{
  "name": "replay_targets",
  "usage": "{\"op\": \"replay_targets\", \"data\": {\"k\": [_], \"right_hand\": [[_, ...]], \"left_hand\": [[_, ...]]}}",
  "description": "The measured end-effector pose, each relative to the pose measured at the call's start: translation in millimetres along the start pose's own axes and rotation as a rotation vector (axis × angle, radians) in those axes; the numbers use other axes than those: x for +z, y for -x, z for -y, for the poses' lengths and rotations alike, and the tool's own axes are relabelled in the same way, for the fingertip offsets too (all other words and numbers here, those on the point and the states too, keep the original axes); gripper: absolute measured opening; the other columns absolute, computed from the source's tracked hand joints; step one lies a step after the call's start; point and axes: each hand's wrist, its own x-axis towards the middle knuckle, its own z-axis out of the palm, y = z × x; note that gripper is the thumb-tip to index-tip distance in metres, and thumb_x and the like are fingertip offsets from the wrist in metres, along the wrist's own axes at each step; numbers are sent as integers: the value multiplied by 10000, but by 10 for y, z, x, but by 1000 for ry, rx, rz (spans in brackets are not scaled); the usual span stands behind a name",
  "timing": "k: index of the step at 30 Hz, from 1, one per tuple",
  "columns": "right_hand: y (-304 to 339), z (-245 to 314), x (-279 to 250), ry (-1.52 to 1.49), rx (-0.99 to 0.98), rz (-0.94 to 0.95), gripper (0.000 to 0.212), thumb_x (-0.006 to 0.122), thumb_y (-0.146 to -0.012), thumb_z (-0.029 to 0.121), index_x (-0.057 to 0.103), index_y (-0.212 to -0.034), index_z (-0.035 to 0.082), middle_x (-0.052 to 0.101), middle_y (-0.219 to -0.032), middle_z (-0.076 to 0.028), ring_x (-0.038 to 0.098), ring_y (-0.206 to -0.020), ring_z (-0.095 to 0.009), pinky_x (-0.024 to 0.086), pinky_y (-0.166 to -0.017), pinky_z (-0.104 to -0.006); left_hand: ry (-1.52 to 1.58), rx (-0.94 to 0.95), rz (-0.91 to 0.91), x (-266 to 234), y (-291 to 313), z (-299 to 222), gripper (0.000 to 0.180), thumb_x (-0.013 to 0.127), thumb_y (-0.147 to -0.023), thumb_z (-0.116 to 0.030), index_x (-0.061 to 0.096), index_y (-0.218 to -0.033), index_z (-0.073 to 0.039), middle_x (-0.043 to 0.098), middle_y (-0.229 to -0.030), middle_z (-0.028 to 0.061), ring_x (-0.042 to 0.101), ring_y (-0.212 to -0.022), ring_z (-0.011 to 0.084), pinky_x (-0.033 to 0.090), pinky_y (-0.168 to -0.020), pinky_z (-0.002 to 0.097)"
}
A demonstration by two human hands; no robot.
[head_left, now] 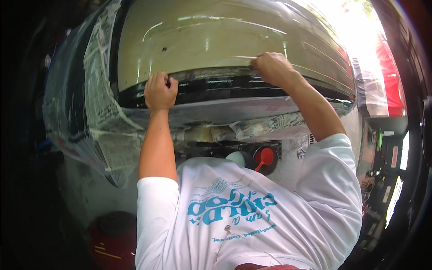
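Note:
The beige roof panel (207, 42) of a vehicle spreads out in front of me, bordered on the near side by a glossy black edge (225, 90). Along that border a narrow, dull dark strip (211, 72) runs between my two hands. My left hand (160, 91) is closed at the strip's left end, fingers curled and thumb beside something dark. At the other end, my right hand (273, 68) is closed too, its fingertips pressed together at the roof edge. What exactly either hand grips is hidden by the fingers.
Newspaper and plastic masking (99, 67) cover the vehicle's left part and its side below the roof. A red dipper (265, 156) rests in a dark bucket (270, 168) on the floor near my body. Red-and-white fabric (387, 76) hangs at the right, above a cluttered bench (378, 180).

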Motion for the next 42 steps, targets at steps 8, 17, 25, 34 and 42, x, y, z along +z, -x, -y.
{"op": "replay_targets", "data": {"k": [8, 17, 25, 34, 42], "right_hand": [[170, -30, 158, -70, -2, -185, 131, 688, -898, 137, 729, -1006, 74, 761, -985, -152, 741, -881, -384, 605, -767, -503], [-407, -116, -41, -21, -21, -10, 164, 769, -782, 166, 789, -930, 98, 760, -856, -142, 743, -842, -373, 604, -775, -480], [-298, -116, -20, -77, -32, -49, 193, 799, -828, 241, 771, -936, 84, 755, -888, -131, 722, -862, -387, 581, -812, -497], [-7, 298, 202, 71, 40, -169, 190, 737, -890, 152, 757, -1069, 90, 758, -942, -156, 754, -931, -342, 612, -806, -485], [-740, -62, -380, -167, -79, 235, 171, 820, -795, 200, 781, -878, 56, 765, -854, -139, 743, -821, -312, 574, -748, -436]], "left_hand": [[-15, -22, -16, -14, 4, -30, 179, 697, -831, -212, 548, -839, -114, 573, -786, 34, 611, -824, 279, 502, -743, 444], [-28, -27, -23, 6, 15, -22, 177, 711, -824, -220, 568, -848, -118, 585, -781, 25, 612, -806, 275, 507, -739, 439], [-7, -33, 12, -10, -9, -9, 171, 702, -831, -219, 569, -856, -114, 596, -790, 30, 613, -814, 275, 505, -737, 435], [-50, 6, -23, 49, 24, -7, 166, 703, -826, -216, 576, -861, -115, 637, -834, 18, 627, -839, 272, 508, -746, 432], [-23, 2, 33, 39, -11, 3, 170, 707, -831, -238, 592, -865, -117, 643, -841, 18, 629, -842, 274, 512, -752, 432]]}}
